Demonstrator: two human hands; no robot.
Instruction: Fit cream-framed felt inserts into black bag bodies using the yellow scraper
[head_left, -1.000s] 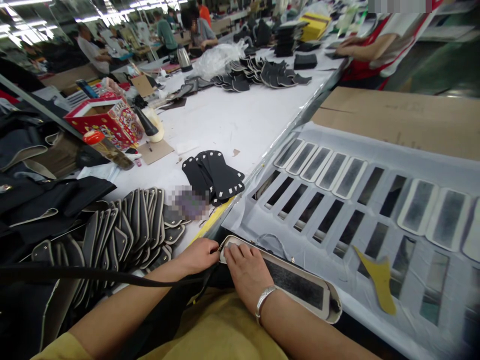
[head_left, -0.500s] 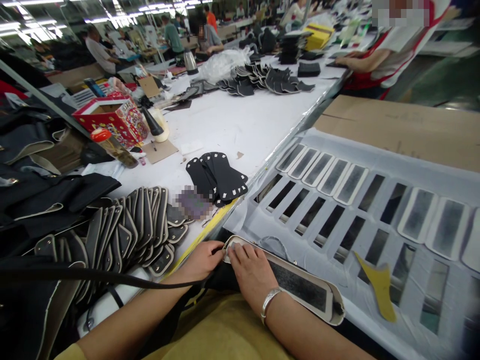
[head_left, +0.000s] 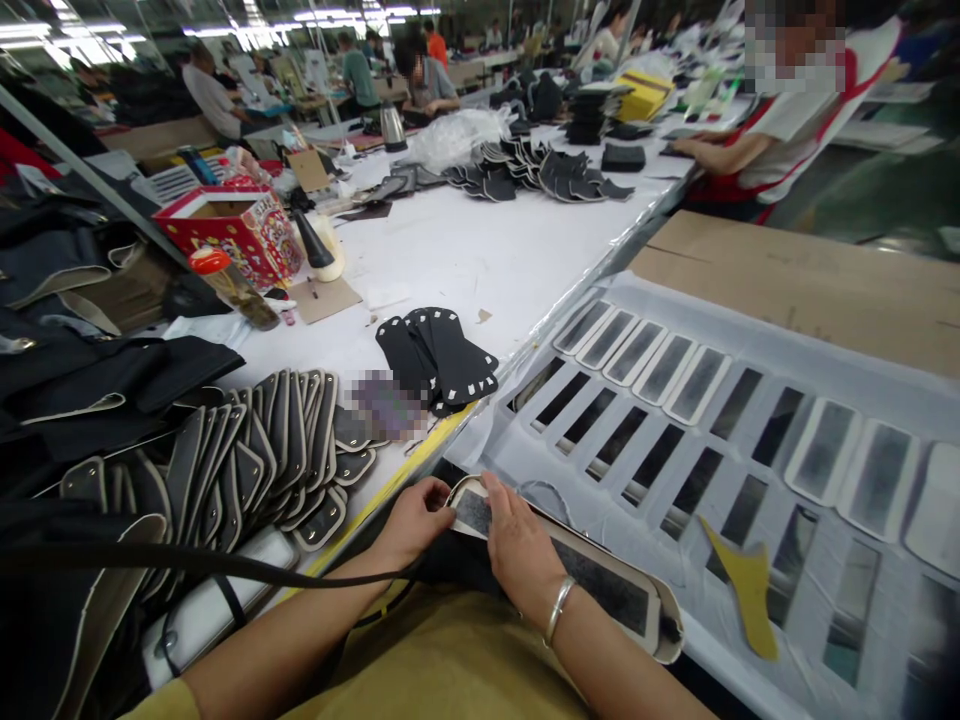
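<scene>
While the left grip point(head_left: 415, 520) pinches the panel point(head_left: 609, 588), I cannot judge the right grip point(head_left: 521, 545) or read the red box point(head_left: 229, 243).

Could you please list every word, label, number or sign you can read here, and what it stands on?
No text can be read.
Red box: what looks like pale lettering on its side, too small and blurred.
Cardboard: faint marks, illegible.

Right grip point(head_left: 525, 548) across a pale-edged dark panel point(head_left: 611, 590)
</scene>
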